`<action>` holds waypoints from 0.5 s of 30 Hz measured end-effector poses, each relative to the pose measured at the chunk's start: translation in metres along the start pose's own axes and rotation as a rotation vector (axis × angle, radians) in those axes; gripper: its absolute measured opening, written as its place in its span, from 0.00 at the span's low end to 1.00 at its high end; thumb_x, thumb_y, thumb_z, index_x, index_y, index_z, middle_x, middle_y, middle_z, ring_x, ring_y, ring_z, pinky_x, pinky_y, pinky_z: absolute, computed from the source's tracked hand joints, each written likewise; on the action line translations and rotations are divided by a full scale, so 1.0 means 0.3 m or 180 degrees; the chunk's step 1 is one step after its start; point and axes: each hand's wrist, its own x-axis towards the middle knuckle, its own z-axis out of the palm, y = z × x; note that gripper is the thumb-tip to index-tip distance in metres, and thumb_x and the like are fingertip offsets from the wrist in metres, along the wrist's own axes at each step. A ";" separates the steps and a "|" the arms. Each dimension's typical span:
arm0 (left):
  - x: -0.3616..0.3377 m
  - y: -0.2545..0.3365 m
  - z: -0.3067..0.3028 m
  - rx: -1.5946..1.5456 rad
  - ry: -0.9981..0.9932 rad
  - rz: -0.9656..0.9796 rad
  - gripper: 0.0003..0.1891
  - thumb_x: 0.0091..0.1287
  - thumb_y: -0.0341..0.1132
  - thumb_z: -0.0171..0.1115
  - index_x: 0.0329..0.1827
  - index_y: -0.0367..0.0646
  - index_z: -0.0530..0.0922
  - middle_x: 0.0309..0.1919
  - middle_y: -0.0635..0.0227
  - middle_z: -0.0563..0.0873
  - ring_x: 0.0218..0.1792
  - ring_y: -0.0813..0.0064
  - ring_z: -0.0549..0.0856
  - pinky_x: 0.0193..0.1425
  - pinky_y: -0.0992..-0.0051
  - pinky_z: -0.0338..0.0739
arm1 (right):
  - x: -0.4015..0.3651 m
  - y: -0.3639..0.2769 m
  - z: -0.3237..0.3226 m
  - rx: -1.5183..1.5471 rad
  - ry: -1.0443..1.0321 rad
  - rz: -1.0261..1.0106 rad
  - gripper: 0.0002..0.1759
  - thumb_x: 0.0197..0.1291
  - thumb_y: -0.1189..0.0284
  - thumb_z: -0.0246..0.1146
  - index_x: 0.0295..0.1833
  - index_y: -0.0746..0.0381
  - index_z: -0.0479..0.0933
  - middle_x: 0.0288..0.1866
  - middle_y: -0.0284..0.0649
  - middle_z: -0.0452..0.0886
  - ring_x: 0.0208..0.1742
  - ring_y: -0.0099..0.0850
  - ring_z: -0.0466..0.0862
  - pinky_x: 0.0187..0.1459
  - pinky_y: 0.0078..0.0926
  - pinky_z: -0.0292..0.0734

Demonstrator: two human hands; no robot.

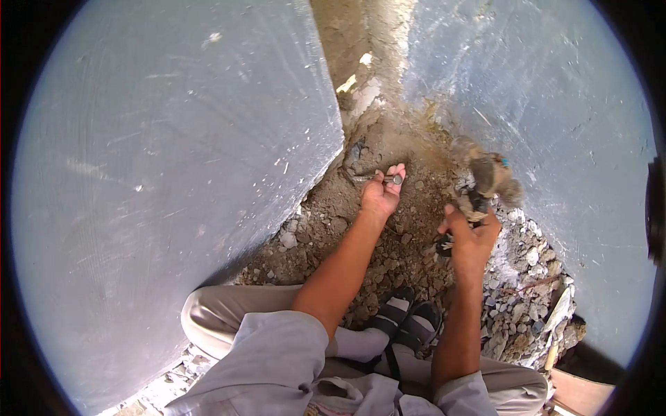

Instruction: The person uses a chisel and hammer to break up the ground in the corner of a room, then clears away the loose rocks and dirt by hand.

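My left hand (381, 193) is closed around a metal chisel (365, 179). The chisel's round struck end faces toward the right, and its shaft runs left toward the dirt by the grey wall's edge. In my right hand (472, 239) is a short, dusty hammer (489, 175), its head smeared by motion. A dark handle end shows below that hand. The hammer is raised to the right of the chisel, apart from it. Beneath both hands lies loose broken soil and rubble (409, 239).
Large grey-painted surfaces rise on the left (173, 139) and right (555, 104), with a narrow dirt gap between them. Stones (517, 305) are heaped at the right. My sandalled feet (406, 319) rest on the rubble. A curved brown rim (579, 392) shows at lower right.
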 end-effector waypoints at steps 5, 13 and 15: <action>-0.014 0.016 -0.008 0.0013 -0.0117 0.0063 0.09 0.82 0.36 0.39 0.46 0.39 0.64 0.43 0.50 0.84 0.48 0.47 0.87 0.57 0.50 0.85 | 0.017 0.023 0.008 0.0149 0.0390 -0.0826 0.10 0.56 0.80 0.67 0.42 0.68 0.76 0.30 0.40 0.81 0.24 0.28 0.81 0.27 0.26 0.77; 0.006 0.050 -0.039 0.0072 -0.0222 0.0108 0.15 0.82 0.34 0.37 0.48 0.30 0.71 0.48 0.46 0.84 0.55 0.50 0.85 0.64 0.50 0.81 | -0.001 0.328 0.077 -0.0375 -0.0591 0.1331 0.12 0.55 0.79 0.67 0.44 0.66 0.76 0.29 0.38 0.82 0.20 0.22 0.76 0.20 0.23 0.72; -0.013 0.061 -0.018 0.0101 -0.0398 0.0115 0.14 0.82 0.33 0.36 0.43 0.33 0.69 0.44 0.48 0.85 0.55 0.50 0.85 0.65 0.50 0.80 | 0.004 0.259 0.054 -0.0356 -0.0344 0.0787 0.12 0.56 0.78 0.69 0.44 0.68 0.76 0.30 0.38 0.83 0.21 0.22 0.76 0.21 0.23 0.72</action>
